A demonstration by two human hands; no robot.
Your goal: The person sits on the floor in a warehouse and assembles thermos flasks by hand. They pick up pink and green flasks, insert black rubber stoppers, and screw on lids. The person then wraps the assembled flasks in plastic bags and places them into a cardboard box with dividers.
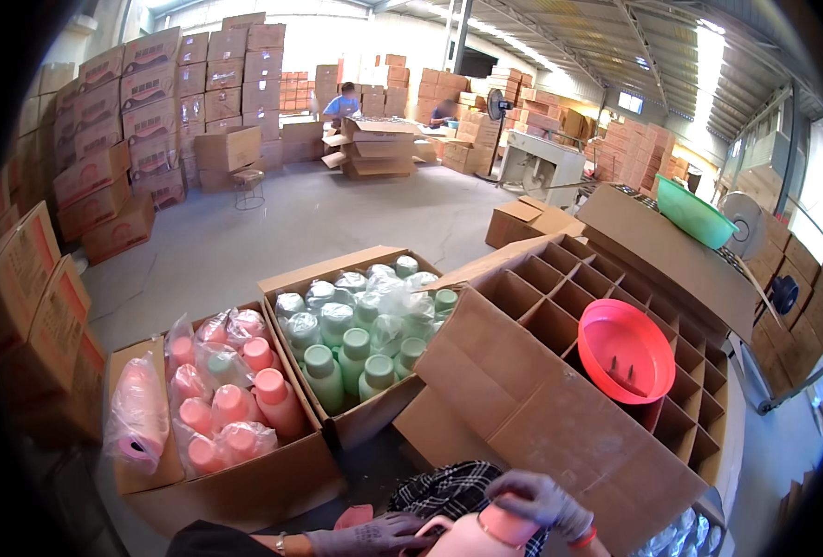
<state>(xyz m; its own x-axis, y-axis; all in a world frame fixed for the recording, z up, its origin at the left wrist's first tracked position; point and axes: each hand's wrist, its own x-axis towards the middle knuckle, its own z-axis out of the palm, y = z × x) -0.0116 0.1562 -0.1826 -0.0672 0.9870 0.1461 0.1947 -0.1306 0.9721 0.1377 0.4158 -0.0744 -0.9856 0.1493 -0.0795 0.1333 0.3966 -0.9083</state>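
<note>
At the lower edge of the head view, a pink bottle with a side handle (475, 540) lies tilted in front of me, partly cut off by the frame. My gloved right hand (540, 499) is closed over its top end, fingers curled round the cap. My gloved left hand (374, 536) is at the handle side, its fingertips against the handle and partly hidden. A black-and-white checked cloth (449, 485) lies behind the bottle, with a small pink cloth (354, 516) beside the left hand.
Open cartons hold pink bottles (280, 405), some bagged, and green bottles (339, 320). Right of them, a divided carton (569, 299) carries a red-pink basin (627, 348) with small dark pieces. A green basin (695, 212) sits farther back. Stacked boxes (151, 97) and people stand beyond.
</note>
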